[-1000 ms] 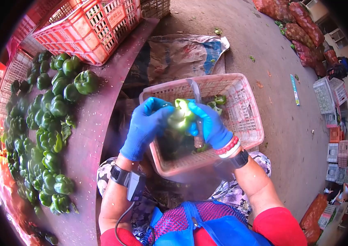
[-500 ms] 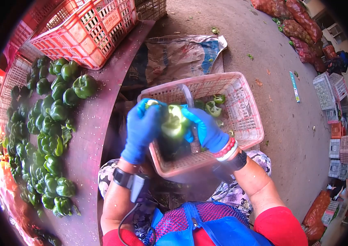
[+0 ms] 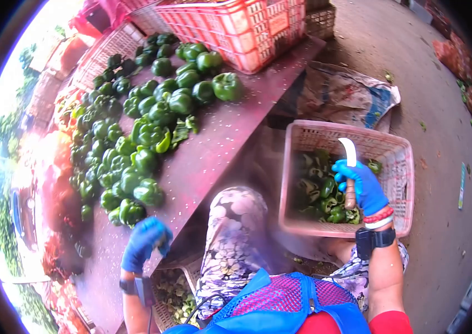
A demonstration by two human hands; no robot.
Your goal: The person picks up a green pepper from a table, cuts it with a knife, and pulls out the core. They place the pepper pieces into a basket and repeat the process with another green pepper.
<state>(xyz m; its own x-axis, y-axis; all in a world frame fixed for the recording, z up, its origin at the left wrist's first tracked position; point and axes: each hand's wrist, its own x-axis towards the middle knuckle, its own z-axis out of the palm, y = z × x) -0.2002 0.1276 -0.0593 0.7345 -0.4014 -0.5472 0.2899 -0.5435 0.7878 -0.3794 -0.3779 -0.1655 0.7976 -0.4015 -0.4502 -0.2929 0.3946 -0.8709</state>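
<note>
My right hand point(image 3: 362, 186), in a blue glove, grips a curved knife point(image 3: 349, 153) by its wooden handle, blade pointing up. It is over a pink plastic crate point(image 3: 403, 214) that holds cut green pepper pieces point(image 3: 330, 195). My left hand point(image 3: 146, 243), also blue-gloved and slightly blurred, is at the near edge of the purplish table point(image 3: 208, 150). Its fingers are curled, with a small pale-greenish bit showing that I cannot make out. Just beyond it lie whole green bell peppers point(image 3: 132, 211), part of a large pile on the table.
A red-and-white crate point(image 3: 236, 33) stands at the table's far end. Below the table edge, beside my knee, sits a basket of pale green scraps point(image 3: 172, 289). A crumpled sack point(image 3: 336, 94) lies behind the pink crate. Filled net sacks point(image 3: 469, 83) line the right side.
My hands have parted. The left moved from above the crate to the table's near edge; the cut pepper between them is gone from view. The right stays over the crate with the knife. The view swung left.
</note>
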